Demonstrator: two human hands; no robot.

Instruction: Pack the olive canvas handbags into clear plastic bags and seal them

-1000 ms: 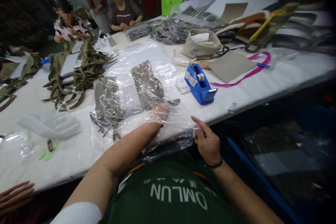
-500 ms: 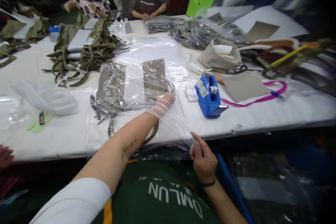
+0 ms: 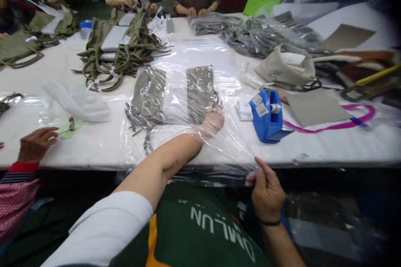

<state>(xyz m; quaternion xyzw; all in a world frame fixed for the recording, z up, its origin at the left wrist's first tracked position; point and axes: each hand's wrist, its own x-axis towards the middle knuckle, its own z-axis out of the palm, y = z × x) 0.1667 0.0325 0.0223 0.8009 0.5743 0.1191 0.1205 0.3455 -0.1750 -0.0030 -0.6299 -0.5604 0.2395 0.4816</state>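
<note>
A folded olive cloth item with straps (image 3: 200, 89) and a white card at its middle lies inside a clear plastic bag (image 3: 233, 135) at the table's front. My left hand (image 3: 214, 120) reaches into the bag, its fingers curled at the item's lower right corner, beside the straps; film over it partly blurs the grip. At the bag's mouth, near the table edge, my right hand (image 3: 266, 190) pinches the film between thumb and fingers and holds it taut, its index finger stretched along it.
A blue tape dispenser (image 3: 267, 117) stands right of the bag. Olive cloth items (image 3: 115, 46) are piled behind left; bagged ones (image 3: 260, 35) lie behind right. White gloves (image 3: 79, 102) lie left, near a co-worker's hand (image 3: 36, 144). Two people sit across the table.
The view has shifted, moving the scene rightward. My left hand stays in the bag and my right hand keeps the film stretched. A co-worker's hand shows more fully at the left.
</note>
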